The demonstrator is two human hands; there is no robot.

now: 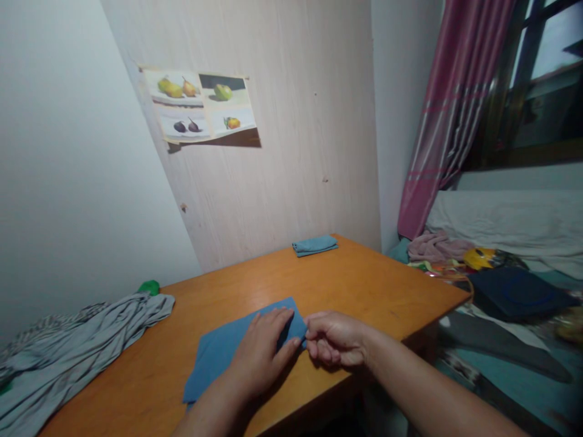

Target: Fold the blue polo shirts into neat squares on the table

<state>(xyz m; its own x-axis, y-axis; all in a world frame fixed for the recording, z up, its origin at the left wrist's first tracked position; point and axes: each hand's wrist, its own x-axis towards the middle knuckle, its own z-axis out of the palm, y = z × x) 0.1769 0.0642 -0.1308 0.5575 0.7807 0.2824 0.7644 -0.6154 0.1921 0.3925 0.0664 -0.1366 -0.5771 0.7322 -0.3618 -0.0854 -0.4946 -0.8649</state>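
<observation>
A blue cloth point(218, 352) lies flat on the wooden table point(355, 279) near its front edge. My left hand point(262, 352) rests palm down on the cloth's right part, fingers stretched out and pressing it. Just to the right, my right hand point(332, 340) is curled, pinching the cloth's right corner between thumb and fingers. A second blue cloth point(315, 244), folded small, lies at the table's far edge by the wall.
A heap of grey garments point(77, 346) covers the table's left end, with something green point(149, 286) behind it. To the right stands a bed point(510, 291) strewn with clothes and bags. A fruit poster point(200, 104) hangs on the wall; a pink curtain point(450, 115) hangs by the window.
</observation>
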